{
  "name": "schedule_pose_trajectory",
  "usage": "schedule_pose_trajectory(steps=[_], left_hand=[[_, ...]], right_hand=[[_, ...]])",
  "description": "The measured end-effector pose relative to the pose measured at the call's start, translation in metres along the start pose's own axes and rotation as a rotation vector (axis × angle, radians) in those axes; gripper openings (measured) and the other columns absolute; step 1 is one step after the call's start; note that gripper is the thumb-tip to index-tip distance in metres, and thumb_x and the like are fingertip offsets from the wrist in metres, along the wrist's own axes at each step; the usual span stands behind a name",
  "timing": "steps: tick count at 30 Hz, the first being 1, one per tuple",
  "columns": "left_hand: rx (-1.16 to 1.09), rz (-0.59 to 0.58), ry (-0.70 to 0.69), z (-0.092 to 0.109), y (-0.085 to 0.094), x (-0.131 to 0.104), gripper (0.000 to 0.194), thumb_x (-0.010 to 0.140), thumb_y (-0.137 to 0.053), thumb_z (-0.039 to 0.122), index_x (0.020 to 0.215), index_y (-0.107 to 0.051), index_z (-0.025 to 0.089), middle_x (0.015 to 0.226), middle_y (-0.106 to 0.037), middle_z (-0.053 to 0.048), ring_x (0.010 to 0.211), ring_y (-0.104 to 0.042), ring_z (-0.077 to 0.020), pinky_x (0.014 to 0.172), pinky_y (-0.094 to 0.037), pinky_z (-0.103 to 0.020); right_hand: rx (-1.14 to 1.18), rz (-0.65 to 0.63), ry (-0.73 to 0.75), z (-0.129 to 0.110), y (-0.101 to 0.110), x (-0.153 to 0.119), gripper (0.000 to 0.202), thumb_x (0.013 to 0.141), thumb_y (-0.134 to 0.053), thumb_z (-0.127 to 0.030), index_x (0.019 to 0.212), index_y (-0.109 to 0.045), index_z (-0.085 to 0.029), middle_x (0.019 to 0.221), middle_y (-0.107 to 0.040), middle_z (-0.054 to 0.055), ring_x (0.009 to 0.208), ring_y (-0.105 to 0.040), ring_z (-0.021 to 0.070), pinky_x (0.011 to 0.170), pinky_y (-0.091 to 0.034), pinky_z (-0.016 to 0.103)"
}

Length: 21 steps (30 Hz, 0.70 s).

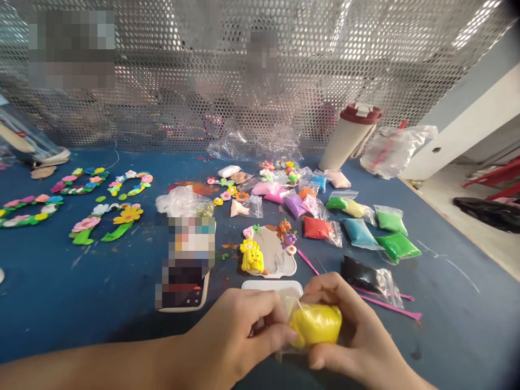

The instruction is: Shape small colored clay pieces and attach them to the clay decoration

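Observation:
A clear plastic bag of yellow modelling clay (319, 325) is held between both hands low in the middle of the view. My left hand (252, 330) pinches the loose plastic at the bag's left end, fingers closed. Around the bag's right side curl the fingers and thumb of my right hand (349, 330). Just behind the hands lies a white tray (270, 284), partly covered by them. Beyond it sits a small cream-coloured board (276, 249) with little clay figures on its edge, among them a yellow clay figure (252, 259).
Bags of coloured clay, such as the red one (317, 228) and the black one (359, 273), lie to the right beside pink modelling tools (390, 307). A phone (184, 287) lies left of the tray. Clay wreaths (32, 211) spread leftward. A tumbler (349, 138) stands behind.

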<state>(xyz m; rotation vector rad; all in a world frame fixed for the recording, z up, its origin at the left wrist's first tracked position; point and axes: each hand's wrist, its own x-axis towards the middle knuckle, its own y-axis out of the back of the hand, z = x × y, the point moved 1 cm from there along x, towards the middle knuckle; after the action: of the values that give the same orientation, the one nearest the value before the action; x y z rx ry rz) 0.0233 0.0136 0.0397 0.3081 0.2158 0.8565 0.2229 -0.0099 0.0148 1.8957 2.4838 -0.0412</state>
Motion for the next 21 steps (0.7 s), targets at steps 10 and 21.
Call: schedule_pose_trajectory(steps=[10, 21], left_hand=[[-0.265, -0.197, 0.204, 0.01, 0.009, 0.008, 0.03, 0.087, -0.059, 0.039, 0.068, -0.056, 0.016, 0.057, -0.055, 0.004, 0.049, -0.05, -0.0073, 0.05, -0.041, -0.018], [-0.385, -0.248, 0.204, 0.018, 0.007, 0.001, 0.027, 0.088, -0.056, 0.037, 0.072, -0.05, 0.017, 0.063, -0.049, 0.005, 0.052, -0.041, -0.006, 0.047, -0.032, -0.016]], right_hand=[[0.291, 0.107, -0.081, -0.003, -0.004, -0.002, 0.044, 0.063, -0.084, -0.038, 0.095, -0.055, -0.027, 0.079, -0.06, -0.004, 0.065, -0.057, 0.0094, 0.055, -0.046, 0.016], [-0.251, 0.074, 0.186, 0.004, 0.005, 0.0, 0.05, 0.073, -0.071, -0.057, 0.109, -0.05, -0.029, 0.091, -0.057, 0.0, 0.074, -0.055, 0.014, 0.064, -0.047, 0.023]])
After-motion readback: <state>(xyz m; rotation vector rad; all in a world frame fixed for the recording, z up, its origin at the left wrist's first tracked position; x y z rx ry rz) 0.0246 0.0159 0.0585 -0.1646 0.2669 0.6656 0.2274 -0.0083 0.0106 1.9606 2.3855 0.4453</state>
